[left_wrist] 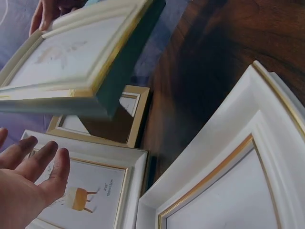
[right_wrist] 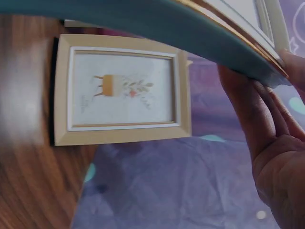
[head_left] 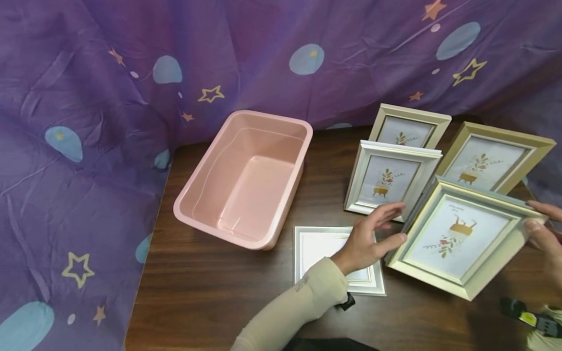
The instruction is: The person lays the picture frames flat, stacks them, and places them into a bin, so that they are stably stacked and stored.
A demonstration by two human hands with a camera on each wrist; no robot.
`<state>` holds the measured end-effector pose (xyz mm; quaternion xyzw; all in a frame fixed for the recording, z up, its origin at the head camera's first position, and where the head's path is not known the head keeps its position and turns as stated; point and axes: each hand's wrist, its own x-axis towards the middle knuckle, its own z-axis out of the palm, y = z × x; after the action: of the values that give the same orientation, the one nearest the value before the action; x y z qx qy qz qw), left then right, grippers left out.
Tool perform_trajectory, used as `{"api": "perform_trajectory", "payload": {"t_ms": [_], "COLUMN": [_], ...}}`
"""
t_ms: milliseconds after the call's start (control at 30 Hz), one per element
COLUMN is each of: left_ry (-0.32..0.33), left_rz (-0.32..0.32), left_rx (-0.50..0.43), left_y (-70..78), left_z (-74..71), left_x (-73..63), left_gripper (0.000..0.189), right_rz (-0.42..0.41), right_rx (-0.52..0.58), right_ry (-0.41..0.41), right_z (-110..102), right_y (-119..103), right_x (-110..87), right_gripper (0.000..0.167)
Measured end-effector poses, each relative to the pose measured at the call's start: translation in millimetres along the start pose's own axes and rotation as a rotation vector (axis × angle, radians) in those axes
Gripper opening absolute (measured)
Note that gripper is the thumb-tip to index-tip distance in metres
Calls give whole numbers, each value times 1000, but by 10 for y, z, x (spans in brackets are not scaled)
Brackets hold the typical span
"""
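Observation:
My right hand (head_left: 544,229) pinches a cream picture frame (head_left: 399,265) by its right edge, thumb on the front. The frame is lifted and tilted, its flower print upside down in the head view. My left hand (head_left: 362,241) has its fingers spread near the frame's left side; the left wrist view shows a gap between that hand (left_wrist: 33,181) and the frame (left_wrist: 71,93). Just behind the left hand stands a white picture frame (head_left: 357,192). Another white frame (head_left: 300,253) lies flat on the table, partly covered by the left hand and sleeve.
A pink plastic bin (head_left: 285,222) sits left of the frames on the dark wood table (head_left: 210,302). Behind stand a beige frame (head_left: 443,126) and a tan frame (head_left: 527,136), partly overlapped by nearer ones. A purple patterned cloth (head_left: 246,58) hangs at the back and left.

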<state>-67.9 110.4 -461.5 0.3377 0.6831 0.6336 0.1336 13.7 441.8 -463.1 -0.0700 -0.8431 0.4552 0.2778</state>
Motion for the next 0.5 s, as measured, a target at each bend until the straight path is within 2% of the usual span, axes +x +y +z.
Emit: {"api": "perform_trajectory", "payload": {"t_ms": [67, 133, 200, 333, 433, 500], "left_ry": [-12, -31, -49, -95, -137, -150], "left_rz": [14, 29, 46, 74, 78, 77], "left_rx": [-13, -33, -52, -99, -110, -93], "left_y": [-1, 2, 8, 19, 9, -2], "left_z": [-16, -27, -38, -81, -140, -194], "left_x": [-5, -15, -27, -52, -77, -105], "left_gripper": [59, 59, 60, 65, 70, 73], "right_rz": [-51, -106, -90, -5, -15, -51], "right_rx": [21, 33, 32, -16, 15, 78], "right_ry": [-38, -62, -69, -22, -3, -10], "right_z": [-26, -30, 4, 119, 202, 252], "right_y": [57, 12, -178, -606, -793, -856], "right_x": [8, 11, -1, -57, -91, -100], "right_gripper": [40, 40, 41, 46, 43, 41]}}
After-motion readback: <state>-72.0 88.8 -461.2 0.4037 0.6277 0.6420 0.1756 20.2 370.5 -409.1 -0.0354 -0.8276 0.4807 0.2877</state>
